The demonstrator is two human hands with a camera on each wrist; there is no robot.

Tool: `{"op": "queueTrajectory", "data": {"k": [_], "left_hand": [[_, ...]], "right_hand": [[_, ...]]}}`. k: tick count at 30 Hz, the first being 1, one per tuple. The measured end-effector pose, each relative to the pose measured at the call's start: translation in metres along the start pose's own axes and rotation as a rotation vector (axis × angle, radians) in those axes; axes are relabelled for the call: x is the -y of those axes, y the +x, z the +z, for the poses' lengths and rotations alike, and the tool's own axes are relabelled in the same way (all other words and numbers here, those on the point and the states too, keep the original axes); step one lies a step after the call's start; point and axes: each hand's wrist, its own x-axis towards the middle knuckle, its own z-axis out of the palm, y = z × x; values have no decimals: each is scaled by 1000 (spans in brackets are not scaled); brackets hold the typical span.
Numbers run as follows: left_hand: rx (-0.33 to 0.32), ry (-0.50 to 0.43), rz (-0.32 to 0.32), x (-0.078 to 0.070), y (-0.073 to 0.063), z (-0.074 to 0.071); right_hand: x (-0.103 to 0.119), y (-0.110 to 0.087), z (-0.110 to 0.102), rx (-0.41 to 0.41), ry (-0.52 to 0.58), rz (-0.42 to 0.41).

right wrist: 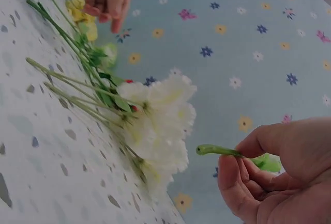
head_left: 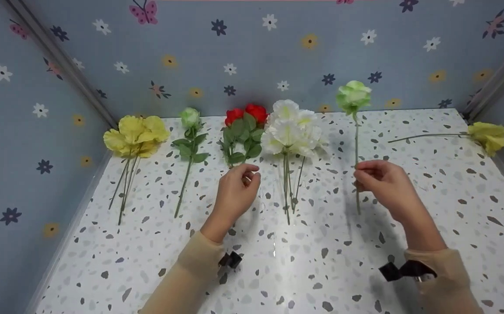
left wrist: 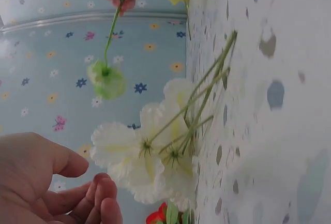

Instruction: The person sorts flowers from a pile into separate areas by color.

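My right hand (head_left: 380, 179) pinches the stem of a light green flower (head_left: 354, 97) between thumb and fingers and holds it upright above the table. In the right wrist view the stem's cut end (right wrist: 204, 150) pokes out past the fingertips. My left hand (head_left: 238, 185) is raised over the table, its fingers loosely bent and holding nothing. Just beyond it lie red roses (head_left: 256, 114) with green leaves. Between the two hands, a bunch of white flowers (head_left: 289, 131) rests with stems toward me; the left wrist view shows their undersides.
Yellow flowers (head_left: 136, 133) lie at the left, beside a pale green rose (head_left: 190, 117) with leaves. A single yellow flower (head_left: 489, 137) lies sideways at the right. The speckled white table (head_left: 313, 261) meets blue patterned walls (head_left: 252, 48) at the back and sides.
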Motion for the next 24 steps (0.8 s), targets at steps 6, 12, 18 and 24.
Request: {"op": "queueTrajectory", "data": {"k": [6, 12, 18, 24], "left_hand": [[47, -179, 121, -19, -16, 21], [117, -275, 193, -33, -30, 33], [112, -332, 217, -40, -36, 36], [86, -356, 236, -38, -36, 36]], "right_hand": [[7, -7, 48, 61, 80, -100], [7, -18, 80, 154, 101, -214], [7, -27, 101, 232, 75, -324], [6, -29, 109, 230, 67, -344]]}}
